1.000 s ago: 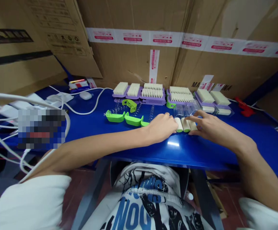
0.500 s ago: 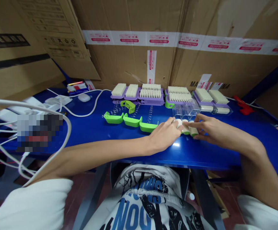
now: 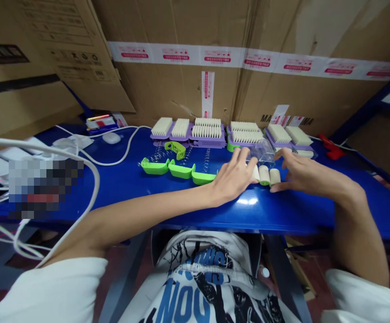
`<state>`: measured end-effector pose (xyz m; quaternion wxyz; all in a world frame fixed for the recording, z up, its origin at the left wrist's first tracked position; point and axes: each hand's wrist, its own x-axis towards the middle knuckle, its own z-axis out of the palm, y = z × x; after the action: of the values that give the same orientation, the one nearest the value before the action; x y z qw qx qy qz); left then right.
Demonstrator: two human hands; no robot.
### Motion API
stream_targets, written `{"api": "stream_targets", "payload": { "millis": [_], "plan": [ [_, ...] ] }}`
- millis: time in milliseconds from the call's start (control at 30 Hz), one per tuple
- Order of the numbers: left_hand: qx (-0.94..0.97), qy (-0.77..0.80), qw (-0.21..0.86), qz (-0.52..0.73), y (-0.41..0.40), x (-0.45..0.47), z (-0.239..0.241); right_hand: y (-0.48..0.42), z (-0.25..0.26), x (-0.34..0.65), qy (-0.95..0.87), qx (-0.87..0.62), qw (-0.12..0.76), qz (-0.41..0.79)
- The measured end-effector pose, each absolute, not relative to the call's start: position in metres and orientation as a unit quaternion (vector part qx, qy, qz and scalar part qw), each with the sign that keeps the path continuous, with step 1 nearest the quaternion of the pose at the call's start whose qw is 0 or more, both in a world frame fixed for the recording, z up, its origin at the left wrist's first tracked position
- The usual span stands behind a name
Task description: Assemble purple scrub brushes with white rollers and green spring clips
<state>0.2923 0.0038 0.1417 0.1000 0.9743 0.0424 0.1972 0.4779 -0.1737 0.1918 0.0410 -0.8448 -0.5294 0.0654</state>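
Observation:
Three short cream cylinders with green ends lie side by side on the blue table: a left one [image 3: 255, 173], a middle one [image 3: 264, 175] and a right one [image 3: 275, 177]. My left hand [image 3: 232, 178] is open beside the left cylinder, its fingers reaching forward to a clear plastic cover [image 3: 264, 153] and partly hiding it. The thumb is close to the left cylinder; contact is unclear. My right hand [image 3: 297, 172] arches open at the right cylinder, thumb low and fingers apart above. No grip on anything shows.
Purple trays [image 3: 208, 142] with rows of cream pegs stand along the cardboard [image 3: 168, 89]. Green curved pieces [image 3: 154, 167], a green bracket [image 3: 175, 150] and springs [image 3: 207, 160] lie left of my hands. A red tool [image 3: 331, 147] is far right; white cables [image 3: 96, 179] and a mouse [image 3: 111, 138] are left.
My left fingers have moved off the left cylinder and stretched forward to the clear cover. My right hand has opened wider beside the right cylinder. The view has shifted slightly right.

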Motion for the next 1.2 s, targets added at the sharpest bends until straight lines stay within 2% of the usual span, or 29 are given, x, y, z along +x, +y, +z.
{"api": "stream_targets", "payload": {
  "millis": [100, 167, 367, 500, 633, 900, 1067, 1133, 1200],
  "plan": [
    [0.949, 0.073, 0.207, 0.225, 0.018, 0.302, 0.128, -0.170, 0.194, 0.491, -0.511, -0.842, 0.099, 0.143],
    [0.942, 0.074, 0.242, 0.221, 0.025, 0.308, 0.122, -0.166, 0.195, 0.496, -0.518, -0.824, 0.127, 0.190],
    [0.960, 0.097, 0.232, 0.123, 0.026, 0.311, 0.139, -0.158, 0.197, 0.487, -0.536, -0.786, 0.167, 0.257],
    [0.966, 0.123, 0.212, 0.080, 0.022, 0.303, 0.161, -0.153, 0.191, 0.487, -0.537, -0.790, 0.190, 0.227],
    [0.972, 0.126, 0.180, 0.085, 0.024, 0.299, 0.162, -0.150, 0.184, 0.489, -0.529, -0.795, 0.210, 0.208],
    [0.973, 0.106, 0.164, 0.122, 0.031, 0.301, 0.145, -0.153, 0.188, 0.484, -0.546, -0.803, 0.160, 0.180],
    [0.970, 0.113, 0.189, 0.105, 0.029, 0.300, 0.149, -0.157, 0.197, 0.493, -0.498, -0.819, 0.227, 0.171],
    [0.970, 0.115, 0.197, 0.091, 0.027, 0.300, 0.151, -0.155, 0.203, 0.500, -0.459, -0.844, 0.255, 0.113],
    [0.968, 0.119, 0.204, 0.083, 0.027, 0.300, 0.155, -0.145, 0.212, 0.510, -0.446, -0.864, 0.236, 0.002]
  ]
}}
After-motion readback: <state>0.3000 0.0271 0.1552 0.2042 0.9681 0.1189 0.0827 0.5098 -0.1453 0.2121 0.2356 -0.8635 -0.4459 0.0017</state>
